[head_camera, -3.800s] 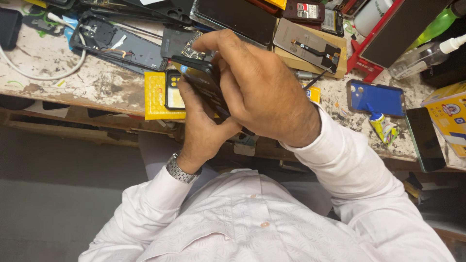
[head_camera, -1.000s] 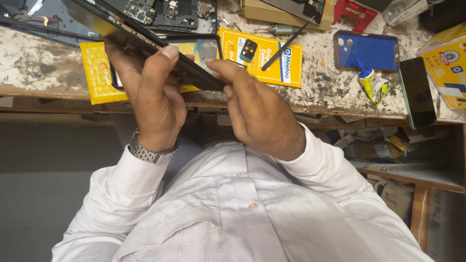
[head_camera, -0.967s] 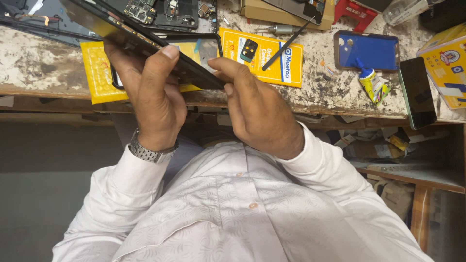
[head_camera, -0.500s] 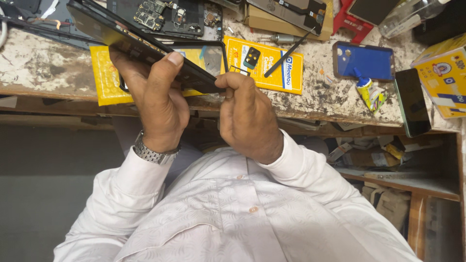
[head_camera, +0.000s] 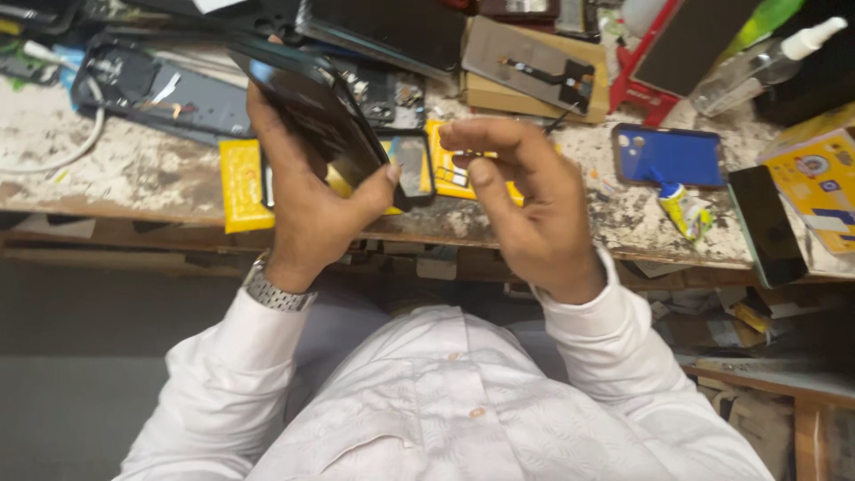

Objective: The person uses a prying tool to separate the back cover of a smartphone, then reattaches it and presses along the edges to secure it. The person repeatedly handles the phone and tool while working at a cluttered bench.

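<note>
My left hand [head_camera: 307, 214] grips a black phone body [head_camera: 307, 111] from below, tilted with its far end raised toward the upper left. A metal wristwatch [head_camera: 272, 289] sits on that wrist. My right hand [head_camera: 534, 205] hovers just right of the phone's lower end, off the phone. Its thumb and forefinger pinch what looks like a small thin dark piece [head_camera: 468, 157]. Both hands are above the front edge of a worn workbench [head_camera: 134, 191], over yellow packets [head_camera: 240, 183].
On the bench lie a blue phone case [head_camera: 668, 156], a small glue tube [head_camera: 681, 209], a dark phone [head_camera: 766, 232] at the right edge, a yellow box [head_camera: 819, 187], a spray bottle [head_camera: 766, 58], a cardboard box [head_camera: 534, 71] and a white cable [head_camera: 53, 165]. Opened phone parts crowd the back.
My right hand has come off the phone's lower edge and drawn back to the right with its fingertips pinched. The left hand has tipped the phone more upright.
</note>
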